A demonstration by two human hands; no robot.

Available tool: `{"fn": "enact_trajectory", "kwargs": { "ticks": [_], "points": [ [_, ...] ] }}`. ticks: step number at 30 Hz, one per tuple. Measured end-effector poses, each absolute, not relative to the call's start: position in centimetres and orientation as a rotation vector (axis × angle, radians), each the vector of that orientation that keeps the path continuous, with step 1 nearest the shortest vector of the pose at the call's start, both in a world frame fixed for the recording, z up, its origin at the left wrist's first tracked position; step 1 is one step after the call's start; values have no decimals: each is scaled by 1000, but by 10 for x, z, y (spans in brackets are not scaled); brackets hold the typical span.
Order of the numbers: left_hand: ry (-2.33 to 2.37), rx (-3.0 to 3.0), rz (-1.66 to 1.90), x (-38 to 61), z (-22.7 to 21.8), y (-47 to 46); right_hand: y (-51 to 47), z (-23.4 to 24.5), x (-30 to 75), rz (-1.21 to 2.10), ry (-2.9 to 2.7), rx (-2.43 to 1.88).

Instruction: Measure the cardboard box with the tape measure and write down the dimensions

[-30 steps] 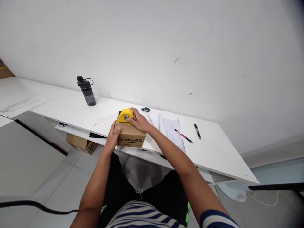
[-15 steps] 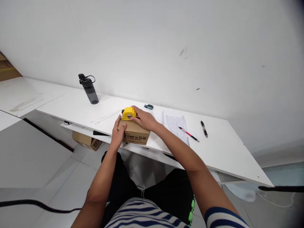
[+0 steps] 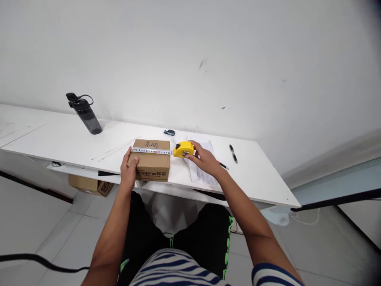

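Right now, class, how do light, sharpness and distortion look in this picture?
Head view: soft light, faint shadow beside the bottle; the tape blade shows readable digits, but writing on the papers blurs; bottle's lean suggests lens distortion; upper right corner dark.

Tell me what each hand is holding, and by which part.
The right hand holds the yellow tape measure by the right end of its case. The left hand holds the cardboard box at its left end.
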State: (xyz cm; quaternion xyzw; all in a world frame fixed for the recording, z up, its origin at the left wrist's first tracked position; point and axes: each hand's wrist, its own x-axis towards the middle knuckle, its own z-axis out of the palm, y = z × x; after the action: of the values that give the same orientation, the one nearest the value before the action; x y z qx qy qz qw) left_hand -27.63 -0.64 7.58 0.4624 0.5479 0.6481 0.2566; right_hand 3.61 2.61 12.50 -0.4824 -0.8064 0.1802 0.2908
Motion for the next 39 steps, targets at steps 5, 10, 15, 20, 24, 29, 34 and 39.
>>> {"fn": "enact_trajectory", "kwargs": {
  "ticks": [5, 10, 15, 20, 24, 29, 34, 39],
  "points": [
    [1478, 1252, 1753, -275, 76, -8, 34, 132, 7, 382, -2159, -1179],
    [1460, 1263, 1730, -278, 76, -8, 44, 146, -45, 402, -2190, -1103],
    [1473, 1311, 1566, -285, 85, -13, 49, 164, -107, 649, -2188, -1272],
    [1536, 1391, 1595, -285, 86, -10, 69, 170, -118, 645, -2324, -1362],
    [1559, 1450, 1647, -285, 79, -2, 126, 145, -85, 453, -2008, -1470],
    [1535, 1328, 1686, -282, 70, 0, 218, 92, -69, 520, -1606, -1940],
    [1517, 1320, 1668, -282, 66, -3, 270, 56, -93, 508, -1621, -2120],
    [1494, 1335, 1657, -284, 65, -3, 280, 41, -82, 435, -1900, -2005]
  ]
}}
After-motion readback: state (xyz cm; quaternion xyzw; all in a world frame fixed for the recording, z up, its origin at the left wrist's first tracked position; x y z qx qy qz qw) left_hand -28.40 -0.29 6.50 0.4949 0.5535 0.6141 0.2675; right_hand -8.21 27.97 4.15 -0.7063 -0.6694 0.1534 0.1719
